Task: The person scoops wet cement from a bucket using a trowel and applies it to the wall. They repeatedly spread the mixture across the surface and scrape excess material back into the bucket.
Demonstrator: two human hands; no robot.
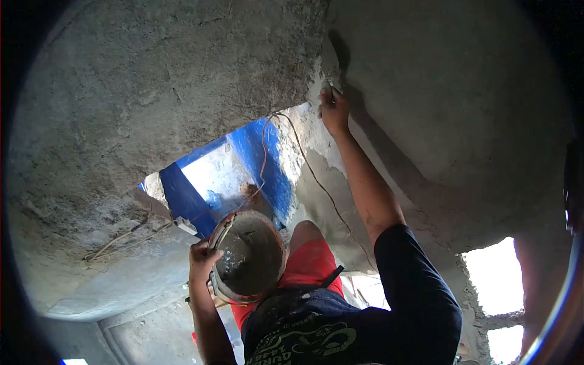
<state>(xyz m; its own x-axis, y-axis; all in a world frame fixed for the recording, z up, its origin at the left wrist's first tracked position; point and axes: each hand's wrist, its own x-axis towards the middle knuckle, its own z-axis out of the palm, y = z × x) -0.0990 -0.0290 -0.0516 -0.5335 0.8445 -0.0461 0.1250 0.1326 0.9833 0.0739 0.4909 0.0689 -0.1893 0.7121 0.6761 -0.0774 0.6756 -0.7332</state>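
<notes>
The left hand point(204, 258) is gripping the rim of a round metal pan point(252, 255), its grip closed on the near edge and holding the pan tilted at chest height, with grey mortar smeared inside. The right hand point(333, 111) is reaching overhead on a straight arm, its grip closed around a small tool point(330, 91) that is pressing against the rough grey ceiling point(152, 79), right at the edge of a fresh patch. A thin wire point(316, 176) is hanging down the wall just beside that arm, and a blue frame point(261, 158) is showing through the gap beyond the pan
</notes>
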